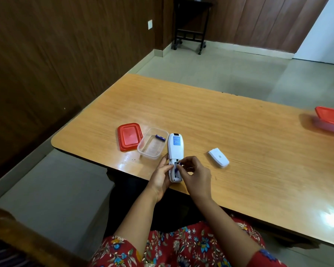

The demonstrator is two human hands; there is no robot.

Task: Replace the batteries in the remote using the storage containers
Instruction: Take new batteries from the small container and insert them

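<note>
Remote point(175, 149) lies face down at near edge of table point(239, 135), battery bay open at its near end. L hand point(161, 175) cups remote's left side, fingers closed on the casing to steady it. R hand point(196, 173) has thumb and forefinger pinched together on a blue cell point(178, 164) at the bay; whether cell is going in or coming out can't be told from this view. A second bit of blue shows inside the bay, detail too small to read.

Bay cover point(218, 158) sits loose on table just R of remote. Clear tub point(151, 143), lid off, touches or nearly touches remote's left side and holds one blue cell point(160, 137). Red lid point(130, 136) lies beside tub. Second tub point(330, 120), lid on, far R, well apart.

Handling, est.: remote is rigid plastic, light, smooth shell, likely to skid on glossy top unless braced, so grip by the long sides, clear of the bay. Cells small, hard, round, prone to roll; pinch at mid-body, seat against spring end first. Cover thin, clip tabs prob. fragile; slide it, don't force.
</note>
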